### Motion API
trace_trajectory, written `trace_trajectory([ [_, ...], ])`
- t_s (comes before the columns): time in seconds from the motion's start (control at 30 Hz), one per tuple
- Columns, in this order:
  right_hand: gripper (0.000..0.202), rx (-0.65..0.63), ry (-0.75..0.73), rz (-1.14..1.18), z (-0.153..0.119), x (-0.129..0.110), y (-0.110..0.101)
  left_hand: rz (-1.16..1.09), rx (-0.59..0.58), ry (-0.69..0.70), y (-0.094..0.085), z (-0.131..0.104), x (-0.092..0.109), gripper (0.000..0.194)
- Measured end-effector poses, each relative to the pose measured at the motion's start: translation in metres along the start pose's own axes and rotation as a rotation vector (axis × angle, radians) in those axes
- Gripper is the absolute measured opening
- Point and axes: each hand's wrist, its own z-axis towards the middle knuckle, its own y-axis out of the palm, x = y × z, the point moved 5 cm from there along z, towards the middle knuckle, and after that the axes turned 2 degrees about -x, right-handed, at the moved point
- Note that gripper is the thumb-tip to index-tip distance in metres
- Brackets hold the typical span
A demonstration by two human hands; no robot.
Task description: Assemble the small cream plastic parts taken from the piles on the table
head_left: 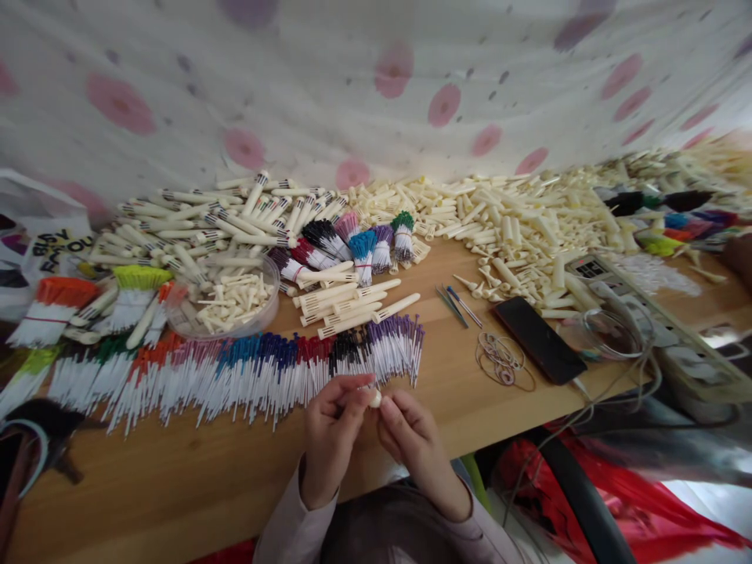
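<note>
A small cream plastic pen part (pixel 375 399) sits between my two hands above the table's front edge. My left hand (pixel 333 439) is closed, its thumb and fingers pinching the part from the left. From the right, my right hand (pixel 421 446) is closed with thumb and fingertips on the same part. Much of the part is hidden by the fingers. Just beyond the hands lies a row of pen refills (pixel 273 368) with white tubes, sorted by tip colour. Several cream pen barrels (pixel 352 305) with slots lie behind that row.
Rubber-banded refill bundles (pixel 364 254) and a clear tub (pixel 267 301) of cream tips stand behind. Cream parts (pixel 505 211) are heaped along the curtain. To the right are tweezers (pixel 451 306), rubber bands (pixel 502 360), a phone (pixel 539 339) and a power strip (pixel 663 337) with cables.
</note>
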Motion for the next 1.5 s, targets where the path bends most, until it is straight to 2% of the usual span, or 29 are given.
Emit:
trace_trajectory([
  [0.1, 0.024, 0.081, -0.156, -0.250, -0.004, -0.013, -0.006, 0.075, 0.063, 0.075, -0.008, -0.001, 0.003, 0.021],
  [0.2, 0.017, 0.084, -0.281, -0.443, -0.008, -0.027, -0.005, 0.111, 0.063, 0.119, -0.013, -0.002, 0.006, 0.019],
  [0.3, 0.014, 0.061, -0.336, -0.533, -0.010, -0.035, -0.003, 0.136, 0.035, 0.149, -0.015, -0.003, 0.010, 0.013],
  [0.4, 0.014, 0.057, -0.341, -0.569, -0.011, -0.037, -0.002, 0.187, -0.043, 0.208, -0.013, -0.004, 0.016, 0.007],
  [0.5, 0.021, 0.013, -0.313, -0.532, -0.012, -0.034, 0.000, 0.224, -0.069, 0.274, -0.011, -0.007, 0.021, 0.009],
  [0.63, 0.031, -0.010, -0.180, -0.378, -0.012, -0.023, -0.001, 0.250, -0.040, 0.309, -0.008, -0.009, 0.024, 0.010],
  [0.87, 0.047, -0.022, -0.012, -0.132, -0.010, -0.016, -0.003, 0.260, -0.029, 0.272, -0.002, -0.009, 0.026, 0.008],
  [1.03, 0.046, -0.069, 0.045, -0.009, -0.005, -0.007, -0.003, 0.186, 0.031, 0.154, -0.001, -0.006, 0.015, 0.013],
  [1.1, 0.044, -0.042, -0.008, -0.074, -0.005, -0.006, -0.003, 0.134, 0.009, 0.073, 0.001, -0.004, 0.008, 0.025],
  [1.2, 0.036, 0.008, -0.115, -0.254, -0.008, -0.013, -0.004, 0.156, -0.134, 0.019, 0.009, -0.002, 0.004, 0.041],
  [1.27, 0.030, -0.025, -0.167, -0.424, -0.011, -0.023, -0.003, 0.237, -0.199, 0.060, 0.010, -0.001, 0.006, 0.037],
  [1.33, 0.027, -0.047, -0.212, -0.632, -0.016, -0.035, -0.007, 0.346, -0.206, 0.119, 0.006, -0.001, 0.011, 0.034],
  [1.43, 0.019, 0.026, -0.304, -0.938, -0.022, -0.056, -0.017, 0.555, -0.226, 0.228, 0.001, -0.004, 0.018, 0.027],
  [1.5, 0.016, 0.004, -0.365, -1.101, -0.025, -0.066, -0.017, 0.684, -0.330, 0.316, 0.004, -0.007, 0.021, 0.024],
])
